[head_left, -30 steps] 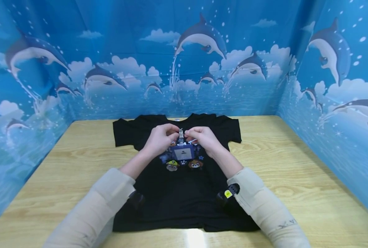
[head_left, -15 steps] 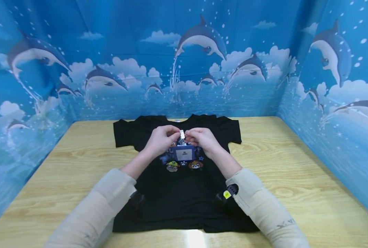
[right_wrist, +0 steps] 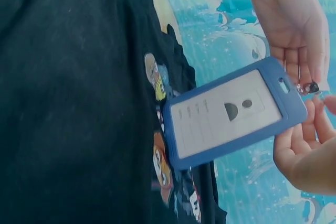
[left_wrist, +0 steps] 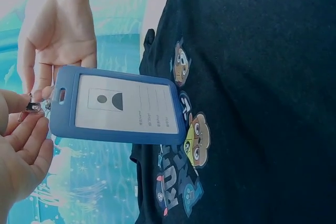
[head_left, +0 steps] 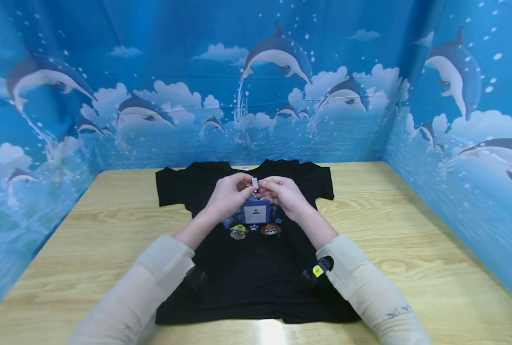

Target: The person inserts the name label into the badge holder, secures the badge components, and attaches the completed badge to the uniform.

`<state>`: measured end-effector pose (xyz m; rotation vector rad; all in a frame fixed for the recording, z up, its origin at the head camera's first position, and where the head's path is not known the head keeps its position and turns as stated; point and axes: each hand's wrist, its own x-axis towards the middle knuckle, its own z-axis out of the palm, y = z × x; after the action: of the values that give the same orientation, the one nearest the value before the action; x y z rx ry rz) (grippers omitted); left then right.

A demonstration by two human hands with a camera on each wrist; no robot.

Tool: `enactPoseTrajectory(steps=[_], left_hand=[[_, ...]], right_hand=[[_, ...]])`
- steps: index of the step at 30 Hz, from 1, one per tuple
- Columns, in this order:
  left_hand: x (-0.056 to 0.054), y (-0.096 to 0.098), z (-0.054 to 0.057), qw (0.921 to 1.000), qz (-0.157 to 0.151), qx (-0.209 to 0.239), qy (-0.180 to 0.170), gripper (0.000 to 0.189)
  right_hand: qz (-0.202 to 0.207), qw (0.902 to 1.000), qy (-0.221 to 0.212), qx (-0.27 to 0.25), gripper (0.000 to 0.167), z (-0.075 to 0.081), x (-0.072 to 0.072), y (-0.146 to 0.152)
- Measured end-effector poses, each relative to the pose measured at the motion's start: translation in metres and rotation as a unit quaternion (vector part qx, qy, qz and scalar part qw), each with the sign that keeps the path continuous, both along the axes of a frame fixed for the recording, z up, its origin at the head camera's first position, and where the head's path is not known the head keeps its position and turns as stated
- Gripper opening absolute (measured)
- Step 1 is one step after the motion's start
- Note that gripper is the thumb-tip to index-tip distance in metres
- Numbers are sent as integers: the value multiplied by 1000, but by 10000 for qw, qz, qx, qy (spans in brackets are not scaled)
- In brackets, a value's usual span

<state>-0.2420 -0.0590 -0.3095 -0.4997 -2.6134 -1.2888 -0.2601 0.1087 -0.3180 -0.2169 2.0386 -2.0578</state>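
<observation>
A blue badge holder (head_left: 256, 212) hangs by its slotted end from a small silver metal clip (head_left: 255, 183). Behind its window sits a white card (left_wrist: 126, 102) with a printed portrait outline and text lines. My left hand (head_left: 229, 195) pinches the clip from the left between thumb and fingertips. From the right, my right hand (head_left: 284, 195) pinches the clip too, its fingertips close to the left ones. Below lies a black T-shirt (head_left: 247, 275), spread flat with its collar away from me; the badge holder overlaps its cartoon dog print (right_wrist: 161, 163).
The T-shirt lies on a light wood-grain table (head_left: 389, 230). Blue curtains (head_left: 174, 57) with dolphins and clouds close off the back and both sides. A black wrist strap with a yellow tag (head_left: 318, 270) shows at the right cuff.
The clip between my fingertips has turned and shifted slightly right, and my left fingers have closed in around it. The badge holder and both hands have otherwise hardly moved.
</observation>
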Motion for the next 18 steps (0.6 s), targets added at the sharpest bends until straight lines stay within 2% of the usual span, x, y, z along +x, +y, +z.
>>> enactPoseTrajectory(steps=[5,9,13,18], left_hand=[[-2,-3,3,9998,150,63,-82,21],[-3,-6,4,9988,264,254,-338,22],[-5,-7,4,9980,227,408,-434,17],[-8,-6,6,9973,165,517,-484,19]], right_hand=[[448,9937,332,969,26,-3,-1,4],[764,9849,601,1434,25,-6,-1,4],[775,9795,644,1744,23,-7,-1,4],[645,9787,508,1883,24,-7,-1,5]])
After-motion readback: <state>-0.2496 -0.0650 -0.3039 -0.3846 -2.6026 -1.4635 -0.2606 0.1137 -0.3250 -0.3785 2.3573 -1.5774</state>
